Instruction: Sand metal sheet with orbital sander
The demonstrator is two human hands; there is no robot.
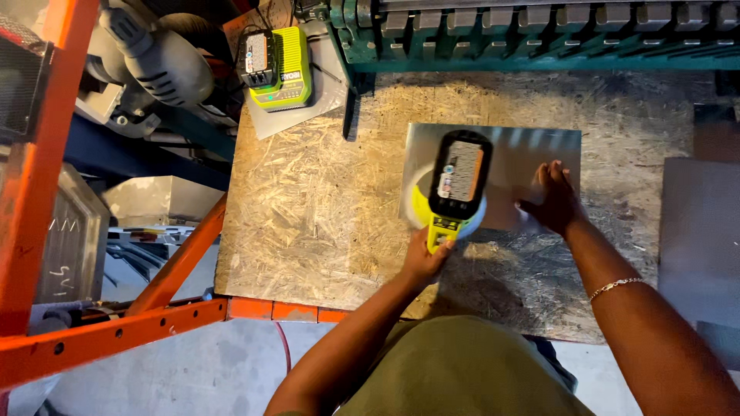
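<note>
Our left hand [426,258] is clamped on the yellow-green cordless polisher [455,192], its blurred pad on the square grey sheet-metal panel [524,154] lying on the chipboard bench [308,208]. Our right hand [551,200] lies flat and open on the panel. Light pressure there might, we judge, let it skid.

left hand [425,258] gripping, right hand [551,202] pressed flat
</note>
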